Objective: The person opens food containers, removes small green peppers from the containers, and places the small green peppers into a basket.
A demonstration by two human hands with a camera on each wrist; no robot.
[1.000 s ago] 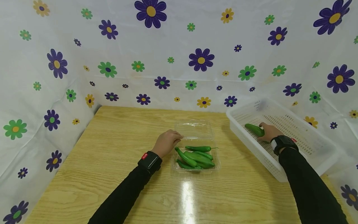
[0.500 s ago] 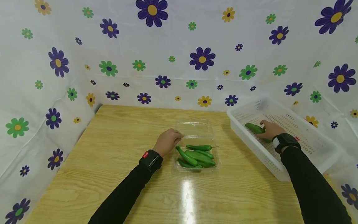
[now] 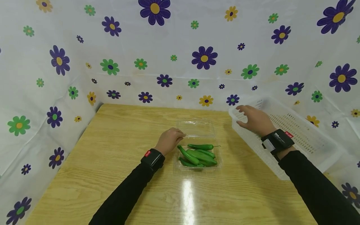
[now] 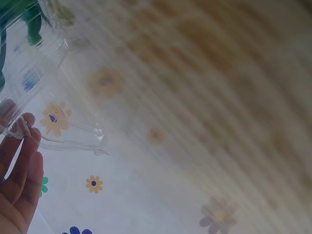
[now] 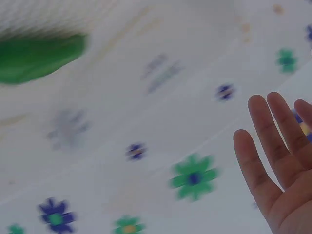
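Note:
My left hand (image 3: 168, 140) pinches the side edge of a clear plastic clamshell box (image 3: 195, 128) near its hinge. The lid lies back, away from me. Several long green peppers (image 3: 201, 157) fill the near half of the box. In the left wrist view, fingertips (image 4: 28, 124) press against the thin clear plastic. My right hand (image 3: 257, 122) hovers over the left side of a white perforated basket (image 3: 299, 125), fingers spread and holding nothing. A green pepper (image 5: 41, 56) lies in the basket in the right wrist view; in the head view the hand hides it.
The wooden table (image 3: 112, 150) carries the box in its middle and the basket at its right. A white flowered cloth (image 3: 180, 40) hangs behind and along both sides. The basket's raised walls stand between its inside and the box.
My right hand has let go of the pepper in the basket, then risen and moved left toward the basket's near-left rim. The left hand stays at the box edge.

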